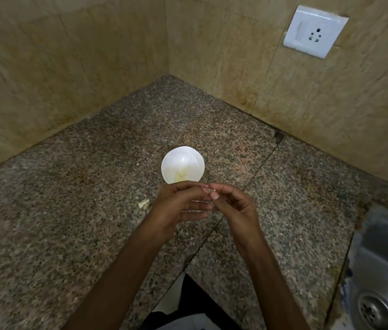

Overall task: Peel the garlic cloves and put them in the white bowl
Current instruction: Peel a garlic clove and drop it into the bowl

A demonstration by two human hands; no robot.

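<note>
Two hands close together low over the table [69,210], just on the near side of the white bowl [181,156]. Between them, a small garlic clove [213,192], pale and mostly hidden, pinched from both sides. Left hand [178,206]: thumb and forefinger tips closed on the clove, the other fingers [200,207] lying fairly straight beneath and pointing right. Right hand [233,206]: thumb and forefinger nipped on the clove's other end, the rest curled loosely behind. Thin wisp of skin hanging under the clove; too blurred to tell how much of the peel is off. White bowl upright on the table, with a few pale yellowish pieces in its near half, too soft to identify. Left of the left hand, on the speckled stone, a small whitish scrap of garlic or skin [144,204], apart from the bowl. Far right, a steel sink [383,258] with its drain [374,310]. High on the tiled wall to the right, a white switch and socket plate [315,32]. Bottom centre, past the table's edge, dark clothing.
</note>
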